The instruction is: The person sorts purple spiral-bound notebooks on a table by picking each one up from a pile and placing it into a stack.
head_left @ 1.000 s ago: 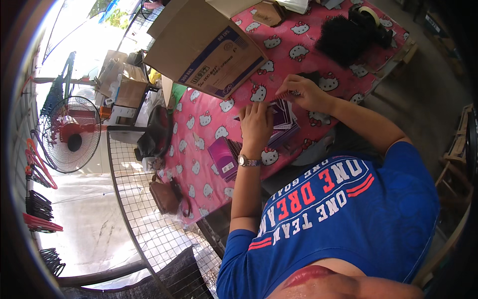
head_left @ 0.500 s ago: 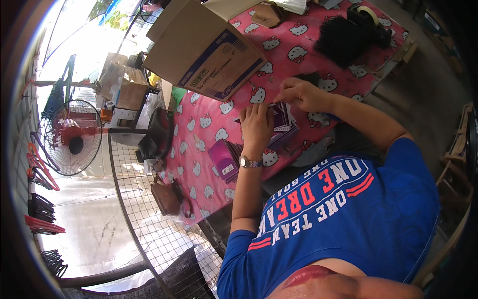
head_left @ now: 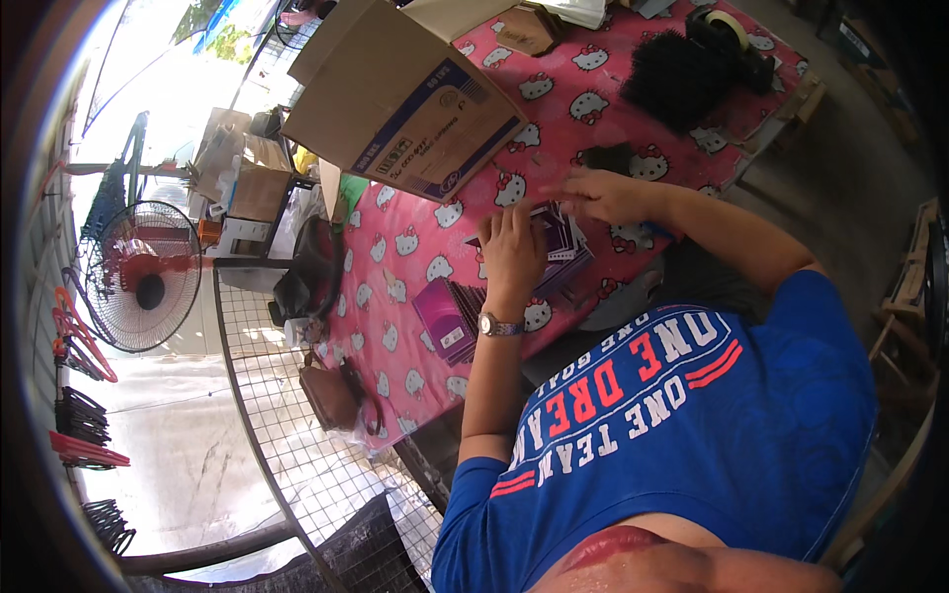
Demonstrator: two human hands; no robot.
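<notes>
Work looks partway along; a fanned purple stack (head_left: pixel 447 320) lies on your side of the carton (head_left: pixel 415 114); looser purple booklets (head_left: pixel 567 244), right of that carton, seem unfinished; your left hand (head_left: pixel 512 249) covers some, fingers slightly parted; your right hand (head_left: pixel 608 197) is at their edge; whether either grip pinches, I cannot tell.

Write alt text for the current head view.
The person's bare left hand lies over a pile of flat, rectangular purple pieces, the bare right hand close to the pile's far edge. A fanned row of similar pieces lies left on a pink cat-print table cover, with a brown cardboard box beyond.
</notes>
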